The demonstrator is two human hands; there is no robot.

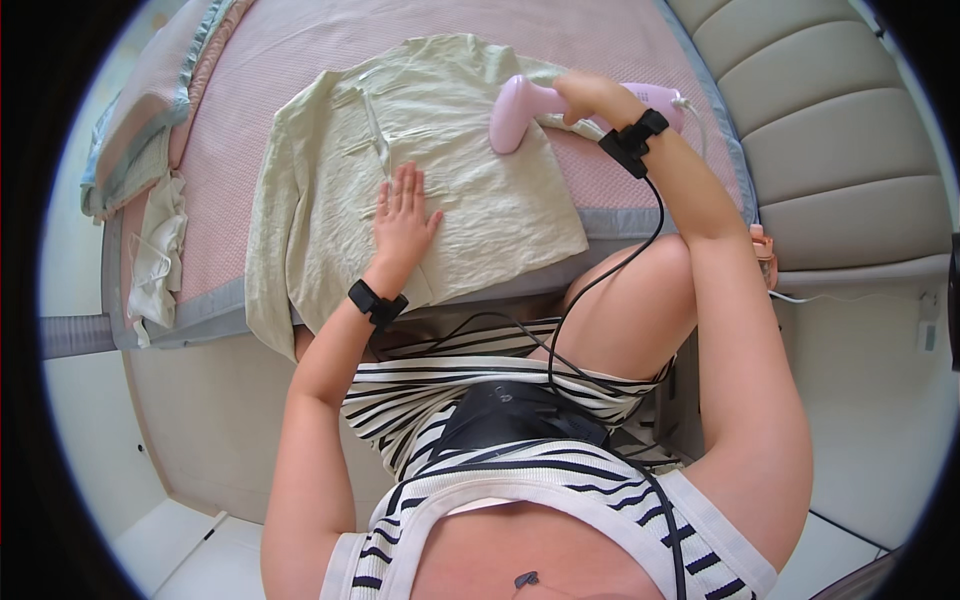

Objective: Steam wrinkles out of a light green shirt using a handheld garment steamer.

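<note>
A pale green long-sleeved shirt (465,210) lies spread on the bed, its lower edge reaching the mattress's near side. My left hand (405,214) rests flat on the shirt, palm down, thumb out to the side, holding nothing. Just beyond its fingertips are the shirt's front slit and thin fabric ties (377,135). My right hand (592,97) is wrapped around the handle of a pink handheld garment steamer (512,116). The steamer's head is at the right part of the shirt; whether it touches the cloth I cannot tell.
Under the shirt is a pink quilted bed cover (232,195) with grey-blue edging. A padded headboard (840,150) stands at the right, near a pink bottle (763,259). Folded bedding (150,142) and crumpled white cloth (161,255) lie left. A black cable (600,266) hangs from my right wrist.
</note>
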